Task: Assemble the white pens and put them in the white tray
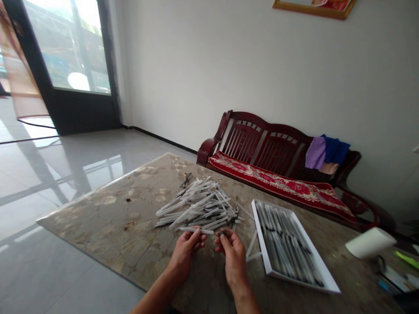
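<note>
Left hand (187, 247) pinching pale tube (187, 229), right hand (231, 249) curled, contents unclear, stone-patterned table (144, 248), glossy floor (81, 150), wooden bench (246, 136)

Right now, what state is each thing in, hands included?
Left hand, pinching a thin whitish tube.
Right hand, thumb and fingers close together; whether it holds anything is unclear.
Pile of tubes, heaped loosely on the table.
White box, open, with tubes laid in rows inside.
Glasses, lying beside the pile; folded or not, cannot tell.
White roll, lying on its side.
Cloths, draped over the bench back.
</note>
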